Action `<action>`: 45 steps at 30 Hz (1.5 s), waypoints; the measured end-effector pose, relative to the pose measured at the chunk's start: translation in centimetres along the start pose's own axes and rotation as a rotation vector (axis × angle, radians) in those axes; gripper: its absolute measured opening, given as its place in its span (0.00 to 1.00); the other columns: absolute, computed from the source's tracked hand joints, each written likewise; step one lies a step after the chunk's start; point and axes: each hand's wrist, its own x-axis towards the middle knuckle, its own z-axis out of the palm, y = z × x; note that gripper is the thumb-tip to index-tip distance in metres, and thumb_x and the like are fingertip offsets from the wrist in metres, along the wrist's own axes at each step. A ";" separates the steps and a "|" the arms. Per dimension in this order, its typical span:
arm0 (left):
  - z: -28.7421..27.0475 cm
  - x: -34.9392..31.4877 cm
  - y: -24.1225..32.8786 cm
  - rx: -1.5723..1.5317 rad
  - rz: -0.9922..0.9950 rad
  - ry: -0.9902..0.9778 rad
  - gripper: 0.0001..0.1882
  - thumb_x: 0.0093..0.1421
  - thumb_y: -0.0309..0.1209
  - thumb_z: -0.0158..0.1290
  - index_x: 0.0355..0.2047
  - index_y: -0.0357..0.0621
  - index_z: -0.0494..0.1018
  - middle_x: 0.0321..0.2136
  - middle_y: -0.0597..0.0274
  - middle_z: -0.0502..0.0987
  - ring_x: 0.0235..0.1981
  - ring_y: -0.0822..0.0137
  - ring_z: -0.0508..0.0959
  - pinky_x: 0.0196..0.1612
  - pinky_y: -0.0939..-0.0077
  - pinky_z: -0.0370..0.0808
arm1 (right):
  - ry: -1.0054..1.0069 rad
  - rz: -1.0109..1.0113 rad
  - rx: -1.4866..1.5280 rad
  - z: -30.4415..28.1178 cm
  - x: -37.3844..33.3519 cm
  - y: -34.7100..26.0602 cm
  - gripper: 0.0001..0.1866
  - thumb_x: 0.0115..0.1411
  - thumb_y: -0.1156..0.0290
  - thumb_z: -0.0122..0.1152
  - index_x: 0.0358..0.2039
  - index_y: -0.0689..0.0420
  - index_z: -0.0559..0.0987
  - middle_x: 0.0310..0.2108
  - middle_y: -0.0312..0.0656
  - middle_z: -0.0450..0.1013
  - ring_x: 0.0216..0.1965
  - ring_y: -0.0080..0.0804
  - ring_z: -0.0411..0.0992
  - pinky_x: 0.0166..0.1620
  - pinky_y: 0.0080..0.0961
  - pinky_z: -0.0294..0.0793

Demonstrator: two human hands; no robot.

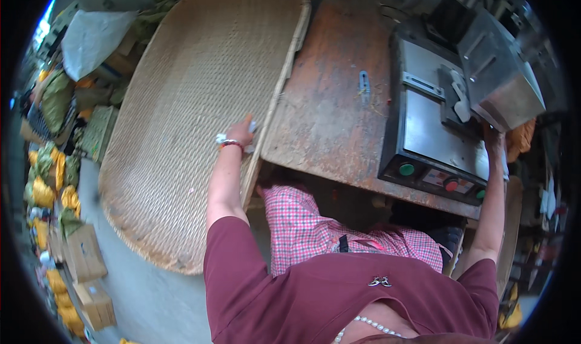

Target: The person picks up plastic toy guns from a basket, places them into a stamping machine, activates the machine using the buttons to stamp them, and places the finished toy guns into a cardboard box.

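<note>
My left hand [241, 132], with a white band and a red band at the wrist, is over the right side of a large woven tray [181, 102]. Its fingers are curled in, and a small whitish thing, too small to name, shows at them. At the right, my right hand [494, 139] reaches to the lower edge of a boxy metal hopper [493, 71] on a tabletop machine [433, 126]. Its fingers are mostly hidden there. A white scoop-like piece [461, 99] sits beside the hopper on the machine's steel top.
The machine stands on a worn wooden table [333, 114], where a small pale blue tool [364, 86] lies. A pink checked cloth [296, 223] covers my lap. Cardboard boxes [83, 253], yellow bundles [43, 192] and a white sack [94, 38] crowd the left.
</note>
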 end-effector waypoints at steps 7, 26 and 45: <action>-11.5 -3.1 0.4 -0.513 -0.044 0.626 0.23 0.47 0.22 0.56 0.46 0.37 0.70 0.39 0.51 0.73 0.39 0.58 0.75 0.43 0.68 0.73 | 0.195 0.366 -0.006 -14.1 -8.1 -9.7 0.11 0.60 0.72 0.57 0.42 0.62 0.73 0.40 0.40 0.71 0.42 0.27 0.69 0.47 0.22 0.67; -9.6 -4.6 53.4 -0.307 0.836 0.634 0.20 0.56 0.26 0.51 0.51 0.42 0.69 0.44 0.50 0.72 0.46 0.48 0.69 0.48 0.59 0.67 | 0.185 0.818 0.330 -17.2 -28.0 -6.3 0.11 0.60 0.77 0.53 0.43 0.61 0.75 0.39 0.39 0.73 0.42 0.26 0.69 0.49 0.21 0.66; -9.6 -4.0 53.0 -0.272 0.721 0.581 0.15 0.55 0.34 0.50 0.42 0.42 0.74 0.41 0.51 0.75 0.43 0.50 0.71 0.48 0.56 0.63 | -0.139 0.703 0.719 -7.7 -17.1 -4.4 0.43 0.55 0.48 0.62 0.63 0.61 0.57 0.60 0.49 0.59 0.62 0.36 0.54 0.63 0.28 0.50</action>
